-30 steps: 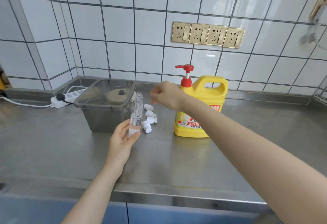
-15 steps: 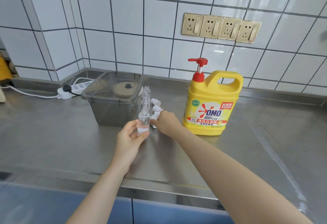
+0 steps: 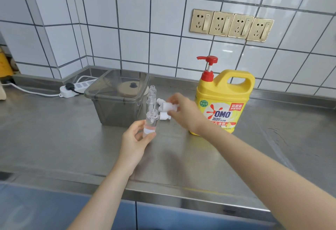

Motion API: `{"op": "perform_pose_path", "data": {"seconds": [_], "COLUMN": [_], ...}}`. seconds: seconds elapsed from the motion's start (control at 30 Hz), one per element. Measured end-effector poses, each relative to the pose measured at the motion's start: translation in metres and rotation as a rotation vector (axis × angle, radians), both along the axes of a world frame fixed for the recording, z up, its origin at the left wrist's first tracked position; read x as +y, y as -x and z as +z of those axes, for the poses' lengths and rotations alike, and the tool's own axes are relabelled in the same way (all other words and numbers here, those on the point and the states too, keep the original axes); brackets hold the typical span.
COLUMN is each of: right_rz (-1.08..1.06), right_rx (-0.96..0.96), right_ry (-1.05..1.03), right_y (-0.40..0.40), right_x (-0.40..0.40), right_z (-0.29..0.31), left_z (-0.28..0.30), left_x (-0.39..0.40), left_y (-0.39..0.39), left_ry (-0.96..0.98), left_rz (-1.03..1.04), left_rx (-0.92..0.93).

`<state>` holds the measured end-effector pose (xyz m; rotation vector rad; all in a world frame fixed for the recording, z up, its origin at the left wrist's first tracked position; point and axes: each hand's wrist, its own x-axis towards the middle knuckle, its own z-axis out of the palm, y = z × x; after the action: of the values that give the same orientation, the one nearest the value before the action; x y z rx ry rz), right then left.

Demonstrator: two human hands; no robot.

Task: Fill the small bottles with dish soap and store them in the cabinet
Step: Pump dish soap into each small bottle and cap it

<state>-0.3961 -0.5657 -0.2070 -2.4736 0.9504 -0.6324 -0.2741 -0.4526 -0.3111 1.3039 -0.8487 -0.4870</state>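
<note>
Since the earlier frame, right hand (image 3: 183, 112) has lifted from the caps, now pinching one white cap (image 3: 168, 106) in its fingers above the surface (image 3: 54, 139). Soap jug (image 3: 222, 102), yellow with red pump, stands at 3 o'clock of the hands, partly behind the right wrist. Grey bin (image 3: 118, 100) with clear lid sits at 10 o'clock of the left hand. Power strip (image 3: 78, 87) lies behind the bin at 10 o'clock. Left hand (image 3: 135, 139) grips an upright clear bottle (image 3: 151, 122), fingers curled round its lower half. More empty bottles (image 3: 151, 95) stand in a row at 12 o'clock of it, loose caps (image 3: 163, 116) just beside them.
</note>
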Motion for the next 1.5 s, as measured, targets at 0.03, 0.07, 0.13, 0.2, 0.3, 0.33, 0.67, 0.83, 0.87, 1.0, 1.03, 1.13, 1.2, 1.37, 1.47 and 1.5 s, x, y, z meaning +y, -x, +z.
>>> {"op": "perform_pose_path", "data": {"seconds": [0.03, 0.07, 0.13, 0.2, 0.3, 0.33, 0.67, 0.83, 0.87, 1.0, 1.03, 1.13, 1.2, 1.37, 1.47, 1.5], "right_rz": [0.041, 0.086, 0.171, 0.257, 0.351, 0.365, 0.298, 0.27, 0.3, 0.312, 0.278, 0.179, 0.132, 0.181, 0.18, 0.166], "right_rx": [-0.018, -0.027, 0.0, 0.074, 0.194, 0.217, 0.445, 0.439, 0.44, 0.44, 0.436, 0.464, 0.467, 0.327, 0.358, 0.376], "right_ry": [0.061, 0.114, 0.188, 0.258, 0.311, 0.319, 0.218, 0.195, 0.193, 0.156, 0.106, 0.011, -0.028, -0.379, -0.273, -0.249], "right_y": [0.005, 0.009, 0.013, 0.014, 0.014, 0.014, 0.014, 0.01, 0.011, 0.013, 0.013, 0.01, 0.009, 0.013, 0.012, 0.012], "right_x": [0.002, 0.003, 0.005, 0.007, 0.007, 0.006, 0.009, 0.007, 0.008, 0.008, 0.008, 0.013, 0.016, 0.011, 0.013, 0.016], "right_z": [0.011, 0.02, 0.032, 0.04, 0.041, 0.041, 0.045, 0.044, 0.046, 0.048, 0.048, 0.045, 0.045, 0.051, 0.046, 0.046], "left_z": [0.0, 0.001, 0.003, 0.004, 0.005, 0.005, 0.008, 0.007, 0.007, 0.01, 0.01, 0.01, 0.01, 0.008, 0.008, 0.008], "left_x": [0.0, 0.001, 0.002, 0.003, 0.004, 0.004, 0.008, 0.007, 0.008, 0.009, 0.009, 0.01, 0.01, 0.008, 0.007, 0.007], "left_y": [0.0, 0.001, 0.003, 0.005, 0.007, 0.007, 0.009, 0.008, 0.008, 0.011, 0.011, 0.011, 0.011, 0.01, 0.01, 0.01], "left_ry": [-0.005, -0.011, -0.013, -0.011, -0.011, -0.01, -0.001, -0.017, -0.017, -0.014, -0.013, -0.011, -0.013, -0.01, -0.015, -0.018], "left_rz": [-0.002, -0.004, -0.016, -0.032, -0.051, -0.054, -0.113, -0.109, -0.112, -0.14, -0.141, -0.144, -0.154, -0.147, -0.15, -0.15], "left_rx": [-0.012, -0.021, -0.036, -0.057, -0.063, -0.06, -0.08, -0.071, -0.067, -0.077, -0.077, -0.066, -0.068, -0.057, -0.057, -0.056]}}
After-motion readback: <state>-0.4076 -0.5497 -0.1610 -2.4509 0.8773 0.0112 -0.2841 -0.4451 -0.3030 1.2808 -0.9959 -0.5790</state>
